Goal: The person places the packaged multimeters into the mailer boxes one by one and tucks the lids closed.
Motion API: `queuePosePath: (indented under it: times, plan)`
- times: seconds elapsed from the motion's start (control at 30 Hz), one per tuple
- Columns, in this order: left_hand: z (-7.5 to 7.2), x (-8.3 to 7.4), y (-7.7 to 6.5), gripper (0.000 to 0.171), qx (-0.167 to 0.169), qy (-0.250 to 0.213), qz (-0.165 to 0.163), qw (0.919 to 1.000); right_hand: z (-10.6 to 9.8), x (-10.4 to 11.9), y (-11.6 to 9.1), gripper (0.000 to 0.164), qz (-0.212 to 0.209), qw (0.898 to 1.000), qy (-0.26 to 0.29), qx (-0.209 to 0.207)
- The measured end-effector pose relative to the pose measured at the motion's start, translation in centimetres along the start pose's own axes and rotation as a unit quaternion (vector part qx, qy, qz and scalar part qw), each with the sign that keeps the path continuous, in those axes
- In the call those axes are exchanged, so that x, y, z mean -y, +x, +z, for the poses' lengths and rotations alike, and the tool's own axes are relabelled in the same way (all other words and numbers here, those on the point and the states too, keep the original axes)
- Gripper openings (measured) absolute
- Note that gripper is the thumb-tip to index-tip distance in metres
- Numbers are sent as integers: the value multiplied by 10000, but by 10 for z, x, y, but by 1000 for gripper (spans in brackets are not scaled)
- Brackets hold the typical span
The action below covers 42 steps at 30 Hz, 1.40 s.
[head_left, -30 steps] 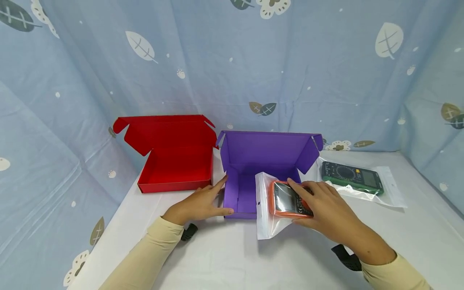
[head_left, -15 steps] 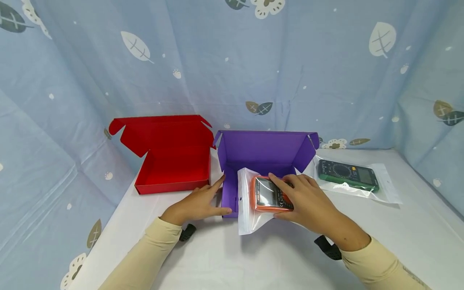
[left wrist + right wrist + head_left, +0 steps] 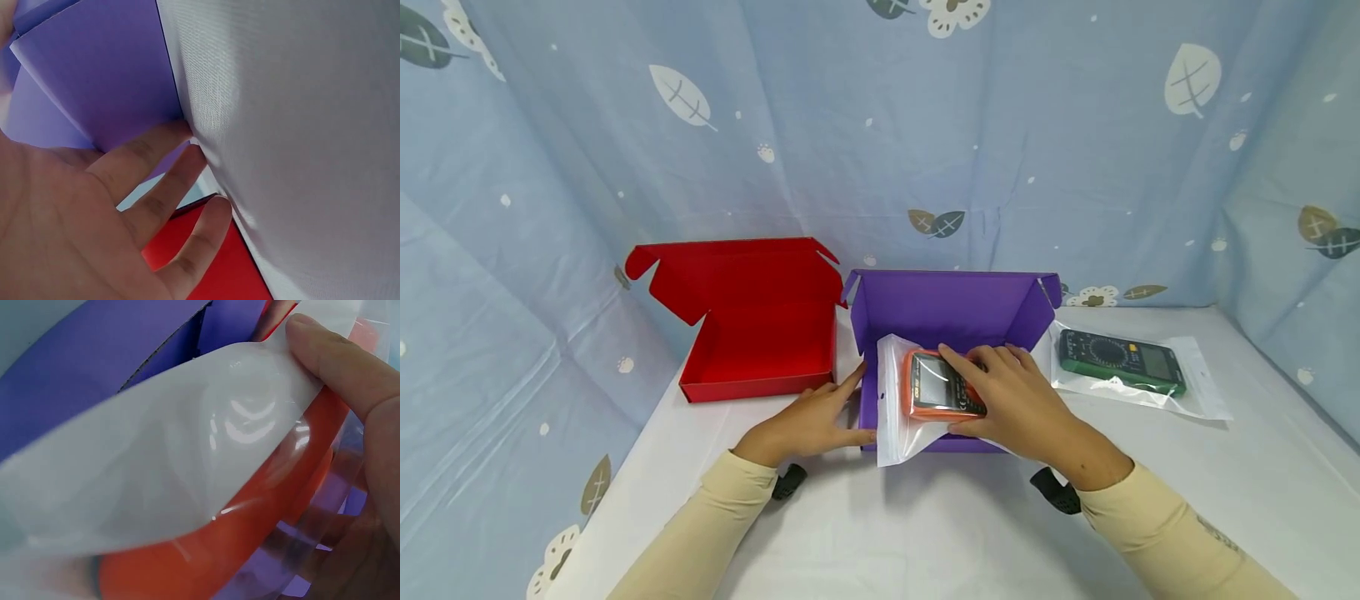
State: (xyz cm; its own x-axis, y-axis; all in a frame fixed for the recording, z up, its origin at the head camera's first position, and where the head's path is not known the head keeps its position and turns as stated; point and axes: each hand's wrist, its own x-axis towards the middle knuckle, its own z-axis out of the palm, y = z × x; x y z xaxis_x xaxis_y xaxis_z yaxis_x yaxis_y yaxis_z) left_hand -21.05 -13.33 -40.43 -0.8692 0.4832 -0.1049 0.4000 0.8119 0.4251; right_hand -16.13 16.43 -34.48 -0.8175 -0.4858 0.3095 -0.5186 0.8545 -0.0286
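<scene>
On my head view I have the orange multimeter (image 3: 934, 387) over the purple box (image 3: 958, 304), face up, with its screen end toward nine o'clock. It sits in a clear and white bag (image 3: 891, 417), whose flat end spreads past the meter at nine o'clock and hangs beyond the box's front wall. I cannot tell whether the meter touches the box floor.

The right hand (image 3: 1026, 408) comes in from four o'clock and grips the meter through the plastic, partly closed around its width: thumb on the near edge, forefinger at the far one. My right wrist view shows the thumb pressed on the bag's white side and other fingers blurred behind the clear film.

The left hand (image 3: 801, 425) lies between eight and nine o'clock of the meter, well opened, thumb and forefinger stretched apart against the purple box's left side, holding nothing. On my left wrist view, three separated fingers reach along that box's base, the red box beyond them; I cannot tell whether they touch the red one.

The red box (image 3: 752, 387) stands between nine and ten o'clock, lid raised. At three o'clock a green multimeter (image 3: 1120, 362) lies in its own bag (image 3: 1201, 383) on the white worktop (image 3: 895, 542). Behind everything, at twelve, hangs a blue leaf-patterned curtain (image 3: 850, 150).
</scene>
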Motion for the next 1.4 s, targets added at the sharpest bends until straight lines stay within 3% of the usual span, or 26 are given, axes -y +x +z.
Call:
queuePosePath:
  times: [0.6,1.03,1.4]
  plan:
    - [0,4,2,109,39,-74,-139,9999,11,-8,28,98,74,9997,194,142]
    - [1,1,1,118,21,70,-161,9998,25,-14,36,96,212,9989,295,283]
    - [0,1,0,124,102,104,-76,9999,35,-17,41,96,122,9996,77,254]
